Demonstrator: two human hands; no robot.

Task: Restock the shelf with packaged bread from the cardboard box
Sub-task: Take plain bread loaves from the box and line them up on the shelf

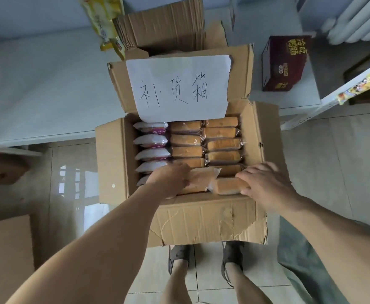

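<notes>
An open cardboard box (114, 159) stands on the floor below me, a white paper sign with handwriting (177, 86) taped to its far flap. Inside lie rows of clear-wrapped golden bread packs (222, 143) in the middle and right, and white-and-purple packs (151, 140) in a column on the left. My left hand (169, 177) grips one bread pack (203, 177) near the box's front, lifted slightly and tilted. My right hand (265, 183) closes over another bread pack (228, 186) at the front right corner.
White shelf surfaces (48, 84) run left and behind the box. A dark red carton (285, 62) sits on the right shelf. Flattened cardboard (164, 23) and a yellow snack bag (105, 20) lie behind. More cardboard (6, 249) is at lower left. My feet stand just before the box.
</notes>
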